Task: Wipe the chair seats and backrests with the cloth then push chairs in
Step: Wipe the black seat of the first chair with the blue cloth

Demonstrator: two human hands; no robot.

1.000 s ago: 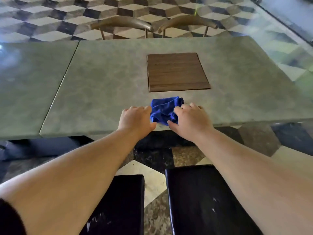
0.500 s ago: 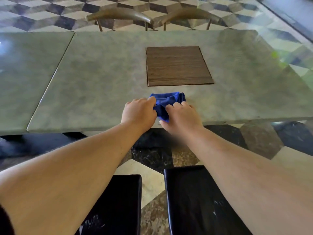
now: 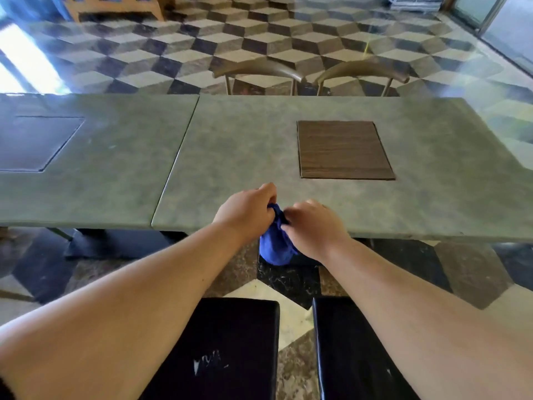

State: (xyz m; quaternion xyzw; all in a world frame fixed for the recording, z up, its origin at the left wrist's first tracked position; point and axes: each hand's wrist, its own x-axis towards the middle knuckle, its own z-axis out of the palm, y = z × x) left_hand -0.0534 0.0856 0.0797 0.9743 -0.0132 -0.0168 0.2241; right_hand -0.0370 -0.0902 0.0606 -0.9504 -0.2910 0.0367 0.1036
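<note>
I have the blue cloth point(image 3: 275, 245) bunched between both hands at the near edge of the counter point(image 3: 236, 157), its lower part hanging below the edge. My left hand point(image 3: 245, 210) is curled around its upper left side; my right hand point(image 3: 313, 226) pinches it from the right. Two dark chair seats point(image 3: 227, 342) sit near me, side by side. A brown mat point(image 3: 343, 148) lies farther right on the counter, and two curved backrests point(image 3: 360, 72) stand at the far edge.

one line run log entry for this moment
stage: cloth pickup | left hand: gripping blue cloth | right hand: gripping cloth | cloth: hanging past table edge | black seats: unwiped
</note>
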